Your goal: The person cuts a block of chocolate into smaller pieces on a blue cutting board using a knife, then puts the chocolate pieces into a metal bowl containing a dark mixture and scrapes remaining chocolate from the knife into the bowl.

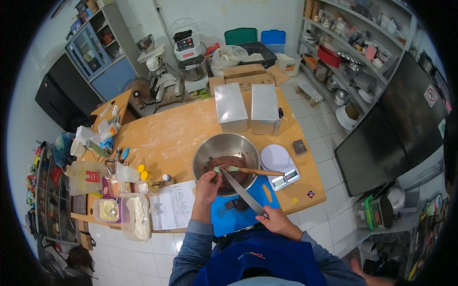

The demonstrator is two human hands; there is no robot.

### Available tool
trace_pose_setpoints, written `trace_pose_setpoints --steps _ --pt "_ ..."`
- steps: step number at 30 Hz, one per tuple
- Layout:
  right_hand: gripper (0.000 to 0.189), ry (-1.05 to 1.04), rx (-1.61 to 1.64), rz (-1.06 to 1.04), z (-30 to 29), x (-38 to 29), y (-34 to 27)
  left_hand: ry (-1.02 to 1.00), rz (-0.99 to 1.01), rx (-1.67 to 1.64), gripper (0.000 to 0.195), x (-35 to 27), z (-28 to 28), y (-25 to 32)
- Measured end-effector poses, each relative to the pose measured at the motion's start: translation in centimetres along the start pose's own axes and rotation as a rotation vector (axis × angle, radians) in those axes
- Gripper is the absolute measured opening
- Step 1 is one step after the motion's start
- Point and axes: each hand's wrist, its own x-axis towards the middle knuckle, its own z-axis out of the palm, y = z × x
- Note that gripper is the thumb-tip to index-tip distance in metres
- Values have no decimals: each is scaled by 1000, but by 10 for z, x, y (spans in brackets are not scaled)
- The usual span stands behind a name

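Observation:
My right hand (277, 221) grips a long-bladed knife (243, 193) by its handle, the blade slanting up and left over a steel mixing bowl (204, 153). My left hand (208, 187) is at the bowl's near left side, fingertips close to the knife's tip. Whether those fingers hold anything is too small to tell. Brown batter or dough (227, 161) lies in the bowl. A spatula with a pale green head and wooden handle (259, 172) rests across the bowl's right rim. Dark blocks, apparently chocolate (240, 204), lie on a blue cutting board (229, 223).
A digital kitchen scale (275, 157) stands right of the bowl, two metal loaf tins (230, 103) behind it. An open notebook (175, 207), a tub of white powder (135, 218) and a tub of pale yellow spread (108, 210) sit at left. The wooden table's edge (304, 206) is at right.

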Motion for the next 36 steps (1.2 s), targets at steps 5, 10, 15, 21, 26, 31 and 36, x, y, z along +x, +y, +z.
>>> trace_pose_setpoints --steps 5,10,15,21,26,31,36 --pt "34 10 -12 -11 1 0 2 -33 -20 92 10 1 2 2" --pt "35 40 39 -55 5 1 10 -27 -26 81 10 1 3 0" --pt "35 27 13 -30 2 1 8 24 18 99 11 0 7 -1" --pt "33 16 50 -47 -8 -10 21 124 52 183 14 -2 17 -4" --pt "29 54 -3 -3 -33 -25 29 139 123 204 14 6 29 -12" --pt "27 93 -15 24 -46 -33 29 158 179 269 16 8 37 -15" --pt "26 138 -38 39 -39 -43 32 152 134 254 13 26 20 -12"
